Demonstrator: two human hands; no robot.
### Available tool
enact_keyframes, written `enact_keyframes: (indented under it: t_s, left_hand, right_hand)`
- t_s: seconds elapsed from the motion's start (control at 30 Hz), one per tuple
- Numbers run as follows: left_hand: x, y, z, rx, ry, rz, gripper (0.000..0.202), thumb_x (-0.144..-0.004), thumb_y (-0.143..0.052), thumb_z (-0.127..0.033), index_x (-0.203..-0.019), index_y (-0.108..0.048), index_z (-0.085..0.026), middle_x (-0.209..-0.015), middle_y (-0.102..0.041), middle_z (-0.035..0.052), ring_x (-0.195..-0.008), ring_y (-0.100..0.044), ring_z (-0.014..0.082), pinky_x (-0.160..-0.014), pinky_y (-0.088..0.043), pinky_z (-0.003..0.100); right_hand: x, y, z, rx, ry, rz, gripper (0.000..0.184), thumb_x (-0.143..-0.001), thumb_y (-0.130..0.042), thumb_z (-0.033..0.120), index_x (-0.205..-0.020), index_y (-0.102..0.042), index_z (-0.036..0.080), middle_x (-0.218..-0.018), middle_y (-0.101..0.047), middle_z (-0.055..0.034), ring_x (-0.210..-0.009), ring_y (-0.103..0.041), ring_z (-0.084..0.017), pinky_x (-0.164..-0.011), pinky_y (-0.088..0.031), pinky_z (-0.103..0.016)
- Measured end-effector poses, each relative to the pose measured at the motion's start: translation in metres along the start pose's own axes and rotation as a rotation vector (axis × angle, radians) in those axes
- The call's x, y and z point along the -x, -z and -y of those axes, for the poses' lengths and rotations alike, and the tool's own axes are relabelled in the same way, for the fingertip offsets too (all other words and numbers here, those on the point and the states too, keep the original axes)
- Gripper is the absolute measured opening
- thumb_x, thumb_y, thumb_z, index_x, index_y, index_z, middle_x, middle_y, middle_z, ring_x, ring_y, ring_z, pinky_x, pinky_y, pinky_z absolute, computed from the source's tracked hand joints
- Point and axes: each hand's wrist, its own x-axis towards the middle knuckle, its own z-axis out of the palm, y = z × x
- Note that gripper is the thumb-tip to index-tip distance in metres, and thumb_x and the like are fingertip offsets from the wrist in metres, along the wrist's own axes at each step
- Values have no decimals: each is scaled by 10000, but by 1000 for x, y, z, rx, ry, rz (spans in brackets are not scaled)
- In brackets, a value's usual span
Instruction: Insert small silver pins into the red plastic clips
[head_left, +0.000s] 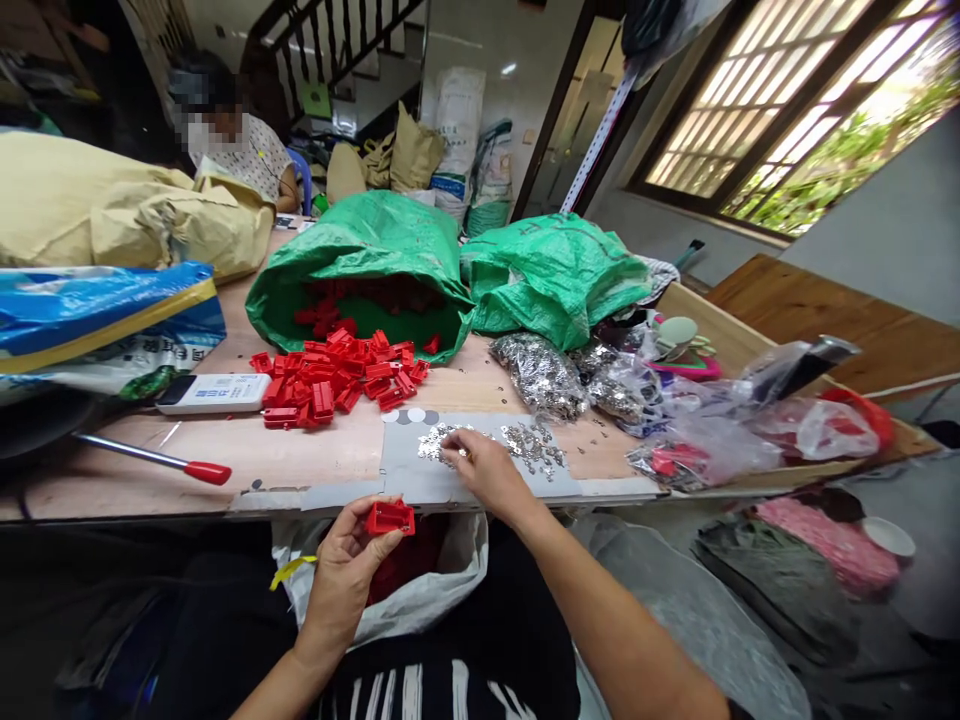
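Note:
My left hand point(341, 565) grips a small red plastic case point(390, 517) between thumb and fingers, just off the table's front edge. The case's hollow side faces up, and small metal bits show inside it. Over the grey mat point(401, 475), the bent fingers of my right hand point(487, 470) are closed together at a spread of small silvery metal pieces point(431, 442). Whatever is between those fingertips is too small to make out. A second cluster of metal pieces point(536, 445) lies just right of that hand.
Red cases point(322, 385) spill from a green sack point(367, 230). Another green sack point(540, 270) stands beside bags of metal parts point(540, 375). At left are a white box point(217, 393) and a red-tipped lever point(206, 472). Below the edge hangs a white sack point(469, 565). A person point(247, 165) sits opposite.

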Motion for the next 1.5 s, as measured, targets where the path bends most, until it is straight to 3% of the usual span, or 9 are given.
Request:
enact_keyframes:
  t_s: [0.1,0.17,0.33,0.53,0.7,0.93,1.1,1.27,1.5]
  left_hand:
    - [0,1,-1,-27,-8,12,356,-645,-780,-239,-973,-649,-191,-995,-739,35,-879,-680,152,-817,-535,230]
    - [0,2,-1,-44,-11,13,352,-649,-778,-244,-972,-650,-190,-1001,-737,38,-887,-678,151,-829,-529,229]
    - [-2,8,0,-45,-6,17,354,-659,-774,-250,-984,-645,-197,-1017,-731,36,-886,-673,146,-824,-525,224]
    - [-4,10,1,-1,15,1,353,-662,-773,-242,-984,-636,-196,-1014,-727,30,-887,-669,138,-821,-524,218]
    - [-5,7,-1,118,90,-30,380,-660,-777,-231,-1000,-614,-185,-962,-726,28,-820,-668,124,-771,-535,215]
    - [-6,-4,-14,283,181,-38,398,-691,-753,-209,-1063,-614,-199,-953,-691,26,-841,-653,142,-818,-550,312]
    - [-9,-10,-21,335,195,7,479,-722,-723,-199,-1181,-590,-243,-992,-678,30,-866,-643,142,-815,-540,305]
    - [-12,-16,-26,352,198,51,475,-722,-723,-202,-1181,-603,-237,-963,-681,32,-820,-644,131,-779,-532,280]
    - [-12,-21,-27,325,185,84,462,-713,-731,-226,-1157,-608,-246,-911,-677,4,-805,-641,113,-766,-515,247]
  right_hand:
    - [-33,9,-4,411,-55,52,146,-886,-483,249,-927,-617,209,-984,-649,-45,-920,-573,-167,-774,-379,-254]
    - [-50,7,-6,503,-82,95,161,-878,-488,257,-930,-632,205,-990,-656,-59,-921,-582,-179,-751,-377,-255]
    - [-76,-2,-5,543,-103,158,144,-820,-557,266,-907,-648,195,-961,-671,-75,-893,-593,-204,-708,-373,-268]
    - [-83,-2,-5,527,-108,215,106,-805,-559,238,-857,-630,178,-917,-672,-96,-872,-594,-220,-694,-362,-273]
    - [-75,1,-11,428,-55,162,125,-873,-483,241,-954,-556,180,-918,-659,-88,-825,-581,-193,-659,-344,-255]
    - [-54,11,-14,211,83,125,138,-843,-461,136,-932,-546,198,-946,-654,-20,-835,-574,-129,-697,-378,-211]
    - [-36,10,-14,-106,91,35,80,-808,-509,208,-818,-586,188,-728,-594,19,-672,-525,-120,-631,-385,-224]
    - [-9,-3,0,-427,63,99,93,-797,-570,275,-802,-583,183,-669,-519,35,-595,-479,-104,-571,-397,-214]
    - [21,-12,24,-306,216,73,55,-808,-593,187,-764,-624,181,-742,-564,6,-692,-493,-117,-647,-385,-224]
